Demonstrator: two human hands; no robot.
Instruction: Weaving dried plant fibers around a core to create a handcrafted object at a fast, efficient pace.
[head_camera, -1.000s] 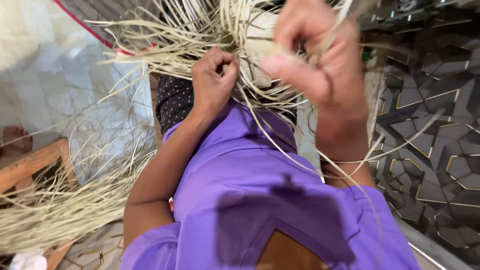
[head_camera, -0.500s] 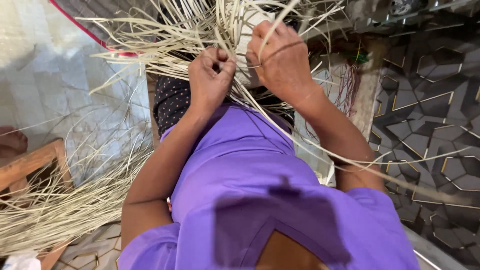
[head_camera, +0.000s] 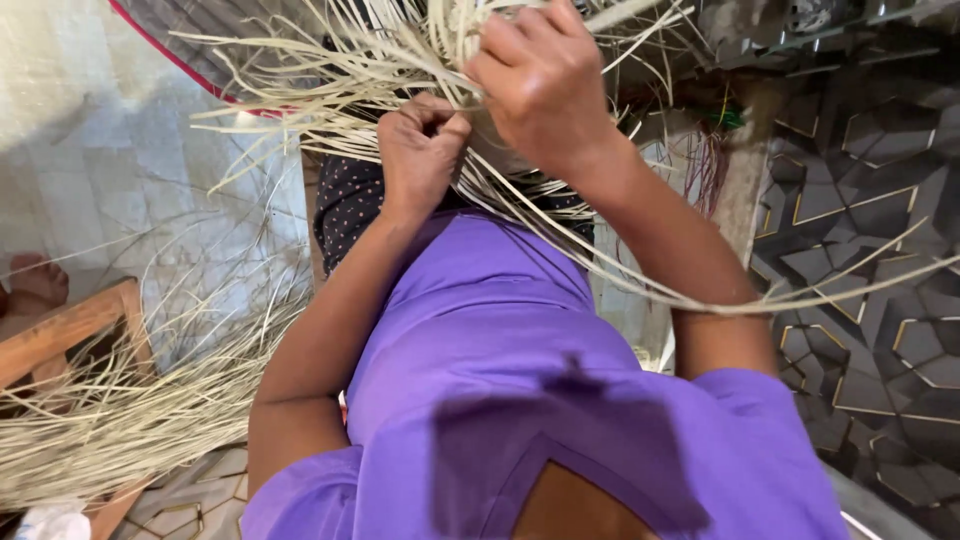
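Straw-coloured cane strips (head_camera: 400, 60) fan out far centre; left hand (head_camera: 420, 150) fisted on them, right hand (head_camera: 540, 85) clamps more beside. Loose long strip (head_camera: 800, 295) could snag, slip.

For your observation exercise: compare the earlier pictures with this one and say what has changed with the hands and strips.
The right hand dropped from close to the camera onto the weave, then lifted slightly, closed on pale strips. The left hand stayed fisted on strips in the same spot. The strip pile is unchanged.
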